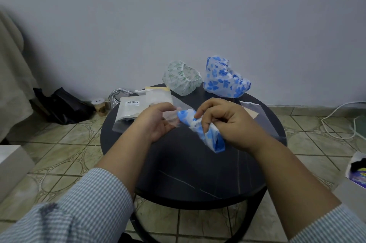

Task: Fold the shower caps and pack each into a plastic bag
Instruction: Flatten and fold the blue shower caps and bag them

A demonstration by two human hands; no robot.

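My right hand [227, 124] grips a folded blue-flowered shower cap [208, 135] above the round black table [188, 173]. Its upper end points into a clear plastic bag [172, 117] that my left hand [156, 122] holds by the mouth. At the table's far edge sit two unfolded caps: a green-patterned shower cap [181, 77] and, to its right, a second blue-flowered shower cap [224, 77].
A pile of flat plastic bags and packets [138, 108] lies on the table's left side. Another clear bag [261, 118] lies on the right side. Black bags [61, 106] sit on the tiled floor by the wall, a white cable [336, 124] runs at the right.
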